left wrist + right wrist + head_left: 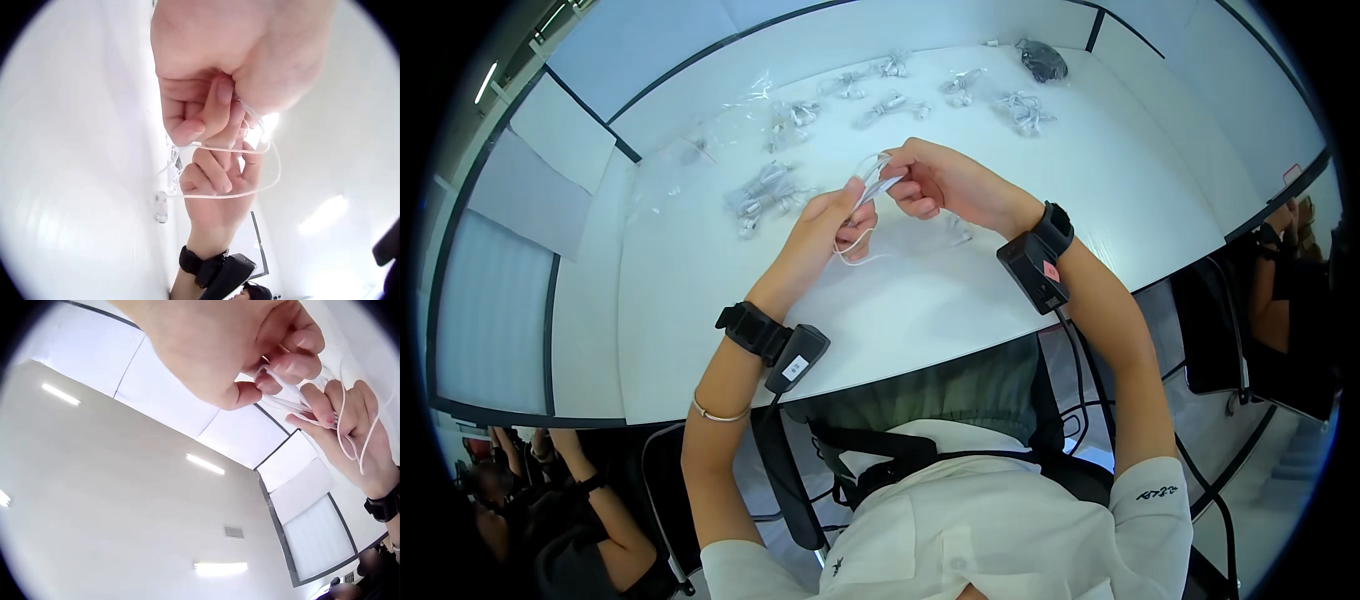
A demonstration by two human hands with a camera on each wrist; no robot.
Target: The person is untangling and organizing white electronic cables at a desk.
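Observation:
A thin white cable (pixel 237 196) is held between both hands above the white table (pixel 940 330). My left hand (pixel 832 222) grips the gathered strands with curled fingers, and a loose loop hangs below them. At the other end of the strands, my right hand (pixel 955 185) pinches the cable between thumb and fingers. Several strands run together from hand to hand in the right wrist view. Part of the cable is hidden inside the left fingers. To the left of that hand lies a bundle of white cables (pixel 765 195) in clear plastic.
More white cable bundles (pixel 1022 112) lie across the back of the table, near a dark bagged item (pixel 1041 62). Clear plastic (pixel 750 95) sits at the back left. Low partition panels (pixel 700 95) edge the table. Other people's arms (pixel 622 520) show at both sides.

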